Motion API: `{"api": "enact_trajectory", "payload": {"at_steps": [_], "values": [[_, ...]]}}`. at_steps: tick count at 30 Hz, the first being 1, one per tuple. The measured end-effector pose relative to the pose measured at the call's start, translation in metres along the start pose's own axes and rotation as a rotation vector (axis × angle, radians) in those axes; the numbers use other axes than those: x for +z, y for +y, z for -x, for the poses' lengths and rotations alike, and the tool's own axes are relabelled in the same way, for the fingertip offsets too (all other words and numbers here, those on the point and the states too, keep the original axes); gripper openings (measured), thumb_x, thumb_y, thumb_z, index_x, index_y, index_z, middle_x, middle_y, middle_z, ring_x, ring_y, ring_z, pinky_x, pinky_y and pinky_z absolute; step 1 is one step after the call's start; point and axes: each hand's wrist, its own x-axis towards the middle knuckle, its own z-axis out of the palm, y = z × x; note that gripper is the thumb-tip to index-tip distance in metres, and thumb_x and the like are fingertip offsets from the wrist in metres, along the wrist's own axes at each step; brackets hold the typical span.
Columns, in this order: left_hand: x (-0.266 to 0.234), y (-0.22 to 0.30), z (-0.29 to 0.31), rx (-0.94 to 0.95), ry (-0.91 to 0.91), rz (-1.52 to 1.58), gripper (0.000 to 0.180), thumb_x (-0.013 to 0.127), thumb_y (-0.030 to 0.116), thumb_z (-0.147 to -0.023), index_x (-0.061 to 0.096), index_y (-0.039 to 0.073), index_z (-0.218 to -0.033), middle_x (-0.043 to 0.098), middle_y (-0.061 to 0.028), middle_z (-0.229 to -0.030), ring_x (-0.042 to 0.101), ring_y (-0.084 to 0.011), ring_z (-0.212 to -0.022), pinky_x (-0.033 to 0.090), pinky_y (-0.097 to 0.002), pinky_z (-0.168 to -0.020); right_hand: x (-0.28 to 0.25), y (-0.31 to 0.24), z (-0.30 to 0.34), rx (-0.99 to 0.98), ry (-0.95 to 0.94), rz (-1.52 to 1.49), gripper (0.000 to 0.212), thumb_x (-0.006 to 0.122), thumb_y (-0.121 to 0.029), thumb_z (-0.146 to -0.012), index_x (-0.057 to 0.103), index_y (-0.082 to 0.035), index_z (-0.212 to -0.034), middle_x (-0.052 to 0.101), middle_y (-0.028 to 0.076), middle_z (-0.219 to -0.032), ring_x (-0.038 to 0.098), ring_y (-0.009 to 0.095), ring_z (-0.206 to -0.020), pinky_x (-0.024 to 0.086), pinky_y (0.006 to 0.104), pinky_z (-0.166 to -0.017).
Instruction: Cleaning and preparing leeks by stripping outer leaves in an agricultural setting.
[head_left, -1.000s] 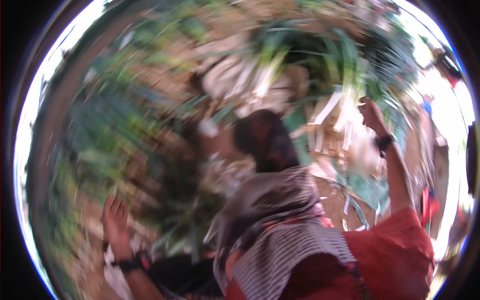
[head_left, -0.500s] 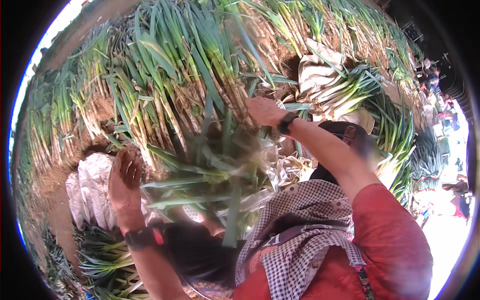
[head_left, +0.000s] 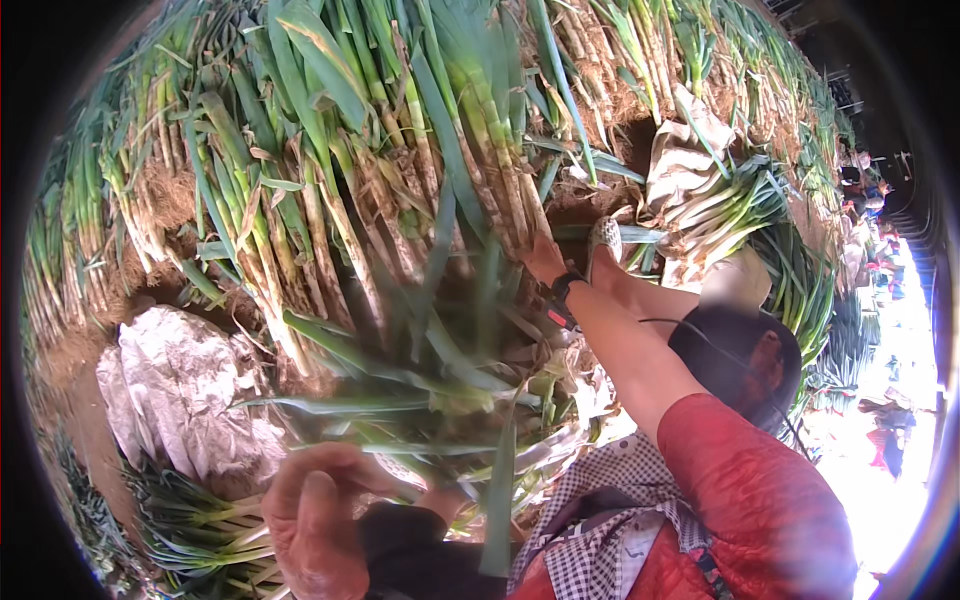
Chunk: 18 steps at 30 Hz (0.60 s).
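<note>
My right hand (head_left: 545, 260), with a dark band at the wrist, is closed around the pale lower ends of a few leeks (head_left: 500, 190). These belong to a row of upright, soil-stained leeks with long green leaves. My left hand (head_left: 318, 520) is close to the body at the lower left, fingers bent, thumb apart, and nothing visible in it. Between the hands lie loose, blurred leek leaves (head_left: 380, 405) above peeled-off scraps. One long leaf (head_left: 500, 490) hangs close in front of my lap.
A crumpled whitish sack (head_left: 185, 390) lies at left, above a pile of cleaner leeks (head_left: 200, 525). Another pale sack (head_left: 685, 150) and more cleaned leeks (head_left: 735, 195) lie at right. My shoe (head_left: 605, 240) stands near the right hand. People and bright ground show at the far right.
My left hand has drawn back from beside the left sack toward the body, its fingers bending. My right hand has moved slightly down and right, at the leek ends. The view has shifted.
</note>
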Motion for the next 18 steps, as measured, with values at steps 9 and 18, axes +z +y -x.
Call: {"api": "enact_trajectory", "payload": {"at_steps": [9, 18], "values": [[0.011, -0.002, -0.005, -0.085, -0.010, -0.034, 0.028, 0.050, 0.019, -0.096, 0.056, -0.007, -0.105, 0.063, -0.0142, -0.084, 0.062, -0.0183, -0.076, 0.052, -0.0320, -0.070, -0.087, -0.176, 0.066, -0.114, -0.497, -1.156, 0.036, 0.068, -0.035, -0.086, 0.060, -0.001, -0.096, 0.060, 0.001, -0.079, 0.058, 0.010, -0.067, 0.049, 0.0272, -0.061], [0.019, -0.004, -0.006, 0.008, -0.124, -0.123, 0.027, 0.052, 0.022, -0.097, 0.060, -0.002, -0.107, 0.065, -0.0096, -0.086, 0.062, -0.0154, -0.076, 0.051, -0.0292, -0.070, -0.043, -0.124, 0.200, -0.526, -0.647, -1.094, 0.022, 0.058, -0.025, -0.093, 0.054, -0.004, -0.097, 0.061, 0.008, -0.086, 0.063, 0.017, -0.080, 0.054, 0.0332, -0.069]]}}
